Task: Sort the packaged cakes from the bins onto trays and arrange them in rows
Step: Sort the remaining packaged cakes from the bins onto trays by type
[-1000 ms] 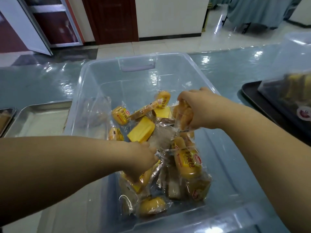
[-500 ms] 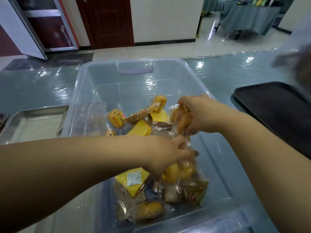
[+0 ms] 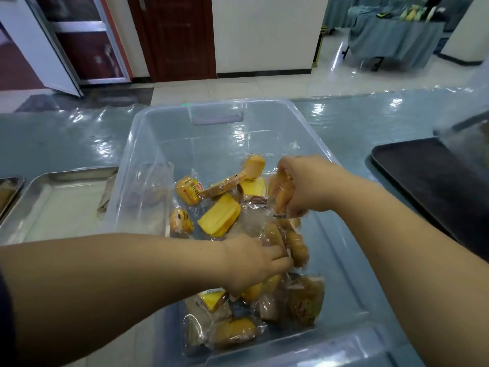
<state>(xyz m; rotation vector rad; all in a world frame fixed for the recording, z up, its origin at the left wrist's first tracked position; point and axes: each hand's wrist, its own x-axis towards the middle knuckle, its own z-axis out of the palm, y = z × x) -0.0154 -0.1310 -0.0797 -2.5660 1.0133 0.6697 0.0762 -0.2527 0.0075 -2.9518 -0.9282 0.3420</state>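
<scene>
right hand center right: your fingers are curled tight round a wrapped golden cake. left hand lower center: your fingers pinch the wrapper of a second cake. both inside the clear bin, over the cake pile. steel tray mid left.

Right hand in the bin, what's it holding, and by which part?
The right hand grips a clear-wrapped golden cake packet around its upper half. The barcode end hangs below the fingers.
</scene>
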